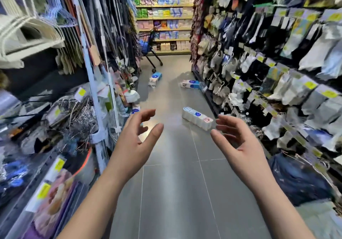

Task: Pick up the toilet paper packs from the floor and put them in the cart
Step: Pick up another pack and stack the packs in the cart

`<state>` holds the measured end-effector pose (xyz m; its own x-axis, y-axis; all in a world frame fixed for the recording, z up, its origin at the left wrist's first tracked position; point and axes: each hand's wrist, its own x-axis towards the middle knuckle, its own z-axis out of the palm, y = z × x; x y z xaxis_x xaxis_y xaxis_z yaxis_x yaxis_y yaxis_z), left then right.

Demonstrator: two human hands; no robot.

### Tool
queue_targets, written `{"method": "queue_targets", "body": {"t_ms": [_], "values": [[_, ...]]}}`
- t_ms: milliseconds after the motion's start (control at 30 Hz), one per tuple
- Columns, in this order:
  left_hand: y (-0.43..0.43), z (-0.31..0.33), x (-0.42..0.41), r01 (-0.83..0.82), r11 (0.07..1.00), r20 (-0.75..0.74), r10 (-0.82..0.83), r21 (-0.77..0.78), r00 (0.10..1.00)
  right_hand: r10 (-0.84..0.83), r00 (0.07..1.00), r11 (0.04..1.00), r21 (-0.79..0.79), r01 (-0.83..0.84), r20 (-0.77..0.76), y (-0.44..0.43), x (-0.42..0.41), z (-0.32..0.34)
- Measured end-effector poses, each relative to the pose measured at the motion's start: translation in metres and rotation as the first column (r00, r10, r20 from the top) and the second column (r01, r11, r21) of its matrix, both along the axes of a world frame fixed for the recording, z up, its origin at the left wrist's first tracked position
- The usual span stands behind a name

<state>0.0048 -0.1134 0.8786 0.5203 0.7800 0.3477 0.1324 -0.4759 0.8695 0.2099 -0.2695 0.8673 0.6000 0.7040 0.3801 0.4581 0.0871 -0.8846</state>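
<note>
White toilet paper packs with blue labels lie on the grey aisle floor. The nearest pack [197, 117] lies just beyond my right hand [234, 142]. Another pack [190, 84] rests against the right shelf base, and a third [155, 78] lies mid-aisle further on. A fourth pack [136, 110] peeks out behind my left hand [136, 138] by the left shelf. Both hands are raised, fingers spread, holding nothing. The shopping cart [148, 46] with blue contents stands at the far end of the aisle, beyond all packs.
Tall racks hem in the narrow aisle: hangers, poles and brushes [55, 72] on the left, hanging socks [268, 62] on the right. A shelf wall of packaged goods [166, 16] closes the far end. A dark blue bag [299, 179] sits low on the right.
</note>
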Motion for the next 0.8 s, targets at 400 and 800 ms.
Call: {"method": "queue_targets", "body": {"t_ms": [400,800], "values": [[0.106,0.008,0.13,-0.008,0.999,-0.021,0.009,0.04,1.0,0.007,0.999,1.0,0.02,-0.006,-0.032,0.109,0.135,0.006],[0.278,-0.009,0.241,0.106,0.994,0.014,-0.107,0.036,0.994,-0.098,0.995,0.995,-0.006,0.098,-0.023,0.258,0.226,0.0]]}}
